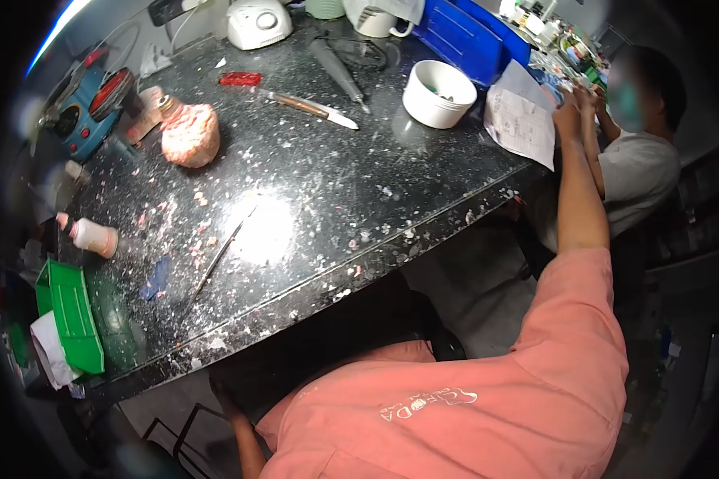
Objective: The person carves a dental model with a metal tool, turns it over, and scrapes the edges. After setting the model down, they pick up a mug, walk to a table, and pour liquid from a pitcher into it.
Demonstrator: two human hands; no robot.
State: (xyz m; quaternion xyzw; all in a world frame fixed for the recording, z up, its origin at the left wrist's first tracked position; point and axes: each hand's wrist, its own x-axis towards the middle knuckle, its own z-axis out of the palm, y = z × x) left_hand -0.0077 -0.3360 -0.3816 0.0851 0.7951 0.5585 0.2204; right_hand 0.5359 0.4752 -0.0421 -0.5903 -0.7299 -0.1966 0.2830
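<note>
My right arm stretches out past the table's right end, and my right hand [566,118] is beside a sheet of paper [521,116] with writing on it. Its fingers are small and blurred against the cluttered items beyond, so I cannot tell what they hold. Low on the left, my left hand [228,401] hangs in shadow below the table edge, near a dark seat, its fingers hidden. A white round bowl [439,94] with green bits inside stands left of the paper. Behind both is a blue plastic bin [470,40].
A black speckled table [311,207] bears a wax knife [315,110], a handpiece [337,73], a thin tool [220,254], a pink lumpy pot [190,134], a white bottle [96,238] and a green tray [78,315]. A co-worker [643,160] sits at right, hands close to mine.
</note>
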